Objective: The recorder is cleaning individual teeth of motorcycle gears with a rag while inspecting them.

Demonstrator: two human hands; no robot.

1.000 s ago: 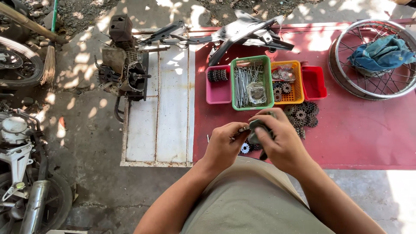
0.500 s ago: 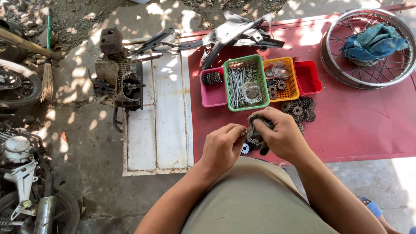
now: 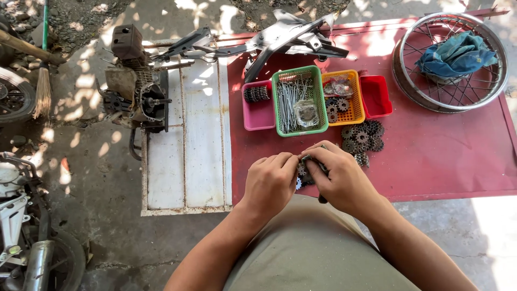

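We hold a small dark gear part (image 3: pixel 308 168) between both hands, just above the near edge of the red mat (image 3: pixel 441 156); our left hand (image 3: pixel 271 183) pinches it from the side with fingers closed on it, and our right hand (image 3: pixel 340 179) wraps over it, its grip clamped tight around it. It looks like steel: we judge it stiff, heavy for its size, likely greasy and slippery, best held by the toothed rim. Just beyond lies a heap of gears (image 3: pixel 362 138). Behind it stand four open trays side by side: a pink tray (image 3: pixel 258 116), a green basket (image 3: pixel 299 129) of long pins, an orange basket (image 3: pixel 351 116) and a red tray (image 3: pixel 375 97). We see no labels or signs.
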